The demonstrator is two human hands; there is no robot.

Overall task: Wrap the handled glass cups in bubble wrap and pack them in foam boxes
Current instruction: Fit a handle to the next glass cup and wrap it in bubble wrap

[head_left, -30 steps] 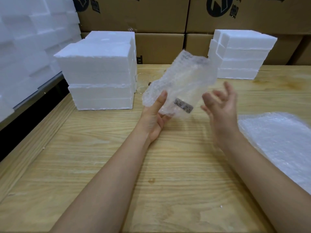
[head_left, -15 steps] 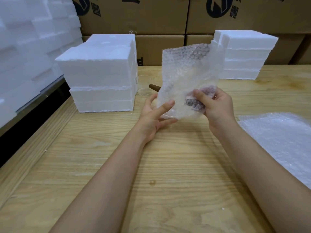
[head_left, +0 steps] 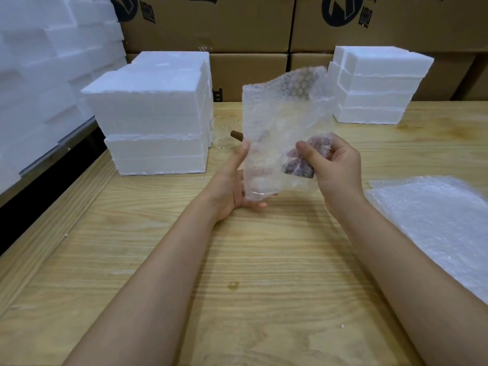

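Observation:
A glass cup wrapped in a bubble wrap sheet [head_left: 284, 122] is held upright above the wooden table. My left hand [head_left: 235, 183] cups the bundle's lower left side, thumb along its edge and fingers under its base. My right hand [head_left: 330, 167] pinches the wrap over the cup's dark brown handle [head_left: 298, 165]. The top of the sheet stands open and loose. Behind the bundle, another clear glass cup [head_left: 224, 133] with a brown handle stands on the table, partly hidden.
A tall stack of white foam boxes [head_left: 155, 114] stands at the left, a lower stack [head_left: 377, 85] at the back right. A pile of bubble wrap sheets [head_left: 435, 223] lies at the right. Cardboard boxes line the back; foam blocks [head_left: 47, 62] rise at far left.
The tilted bundle has been turned upright. My right hand, free one second ago, closed onto the wrap over the handle. My left hand slid from behind the bundle to its lower left.

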